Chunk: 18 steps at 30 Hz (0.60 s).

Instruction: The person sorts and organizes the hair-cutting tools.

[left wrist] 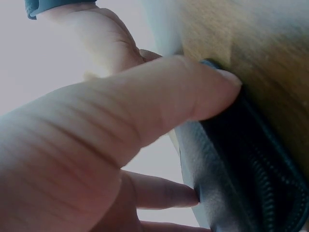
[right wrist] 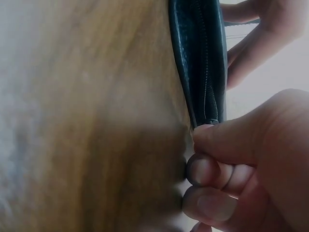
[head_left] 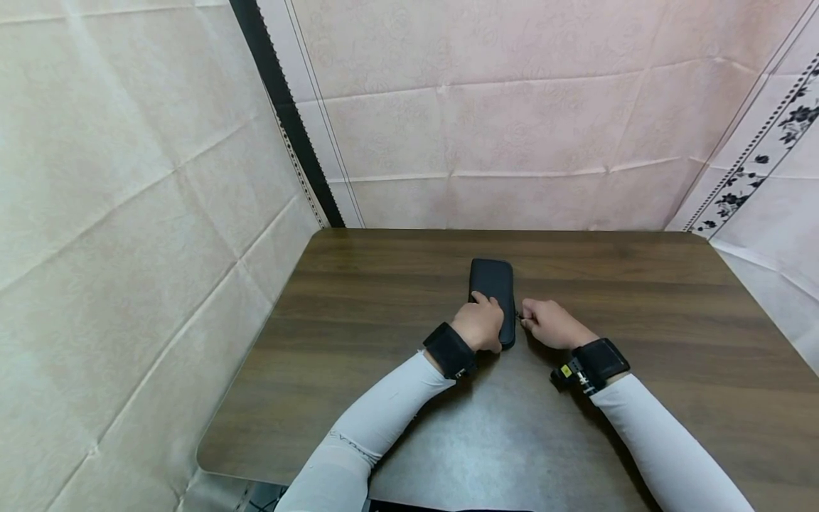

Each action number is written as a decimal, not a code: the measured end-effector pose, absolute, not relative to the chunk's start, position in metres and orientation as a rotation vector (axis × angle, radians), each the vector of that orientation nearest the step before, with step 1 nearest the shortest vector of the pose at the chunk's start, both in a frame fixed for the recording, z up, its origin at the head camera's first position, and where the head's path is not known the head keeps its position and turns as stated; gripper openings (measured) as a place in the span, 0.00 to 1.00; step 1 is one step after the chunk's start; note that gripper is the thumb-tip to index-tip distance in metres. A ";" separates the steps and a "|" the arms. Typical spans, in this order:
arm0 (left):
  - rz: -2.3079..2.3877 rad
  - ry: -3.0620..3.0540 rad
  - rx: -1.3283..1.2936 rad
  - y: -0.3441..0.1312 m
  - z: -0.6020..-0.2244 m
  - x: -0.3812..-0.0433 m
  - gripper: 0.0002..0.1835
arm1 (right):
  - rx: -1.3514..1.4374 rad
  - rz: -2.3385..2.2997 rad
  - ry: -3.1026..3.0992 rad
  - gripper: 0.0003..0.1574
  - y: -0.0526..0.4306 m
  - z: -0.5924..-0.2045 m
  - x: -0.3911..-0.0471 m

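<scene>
A dark, long zip-around wallet (head_left: 491, 279) lies on the table, its length running away from me. My left hand (head_left: 478, 326) holds it from the left, fingers over its upper face. The left thumb (left wrist: 193, 92) presses on the wallet's edge beside the zipper teeth. On the other side, my right hand (head_left: 552, 323) pinches the small zipper pull (head_left: 520, 316) between thumb and curled forefinger. In the right wrist view the zipper (right wrist: 207, 72) runs along the wallet's side down to the right fingertips, which hide most of the pull.
A brown wood-grain table (head_left: 358, 299) with rounded corners lies under both hands. Pale creased sheets (head_left: 512, 128) hang behind it and to its left and right. A wrist camera (head_left: 569, 373) sticks out below the right wrist, close over the tabletop.
</scene>
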<state>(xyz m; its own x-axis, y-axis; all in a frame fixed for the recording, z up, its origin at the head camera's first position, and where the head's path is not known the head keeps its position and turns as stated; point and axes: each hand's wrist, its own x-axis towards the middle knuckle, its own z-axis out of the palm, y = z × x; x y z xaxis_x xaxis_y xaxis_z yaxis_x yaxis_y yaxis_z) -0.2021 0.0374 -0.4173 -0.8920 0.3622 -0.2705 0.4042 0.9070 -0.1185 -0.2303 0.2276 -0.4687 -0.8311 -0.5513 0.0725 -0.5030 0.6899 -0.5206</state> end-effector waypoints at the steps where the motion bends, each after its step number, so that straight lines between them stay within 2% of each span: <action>1: -0.249 2.826 0.576 0.037 -0.417 -0.202 0.50 | -0.879 -0.827 2.805 0.16 0.227 -0.469 -0.230; 18: -0.232 2.831 0.566 0.037 -0.417 -0.202 0.50 | -0.892 -0.819 2.799 0.15 0.228 -0.469 -0.223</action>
<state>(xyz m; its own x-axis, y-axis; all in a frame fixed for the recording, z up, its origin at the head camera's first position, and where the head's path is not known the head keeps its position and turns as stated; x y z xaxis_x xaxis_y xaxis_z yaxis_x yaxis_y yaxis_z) -0.2015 0.0371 -0.4170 -0.8949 0.3567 -0.2681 0.3956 0.9122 -0.1067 -0.2226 0.2284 -0.4695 -0.8251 -0.5603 0.0727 -0.5112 0.6854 -0.5186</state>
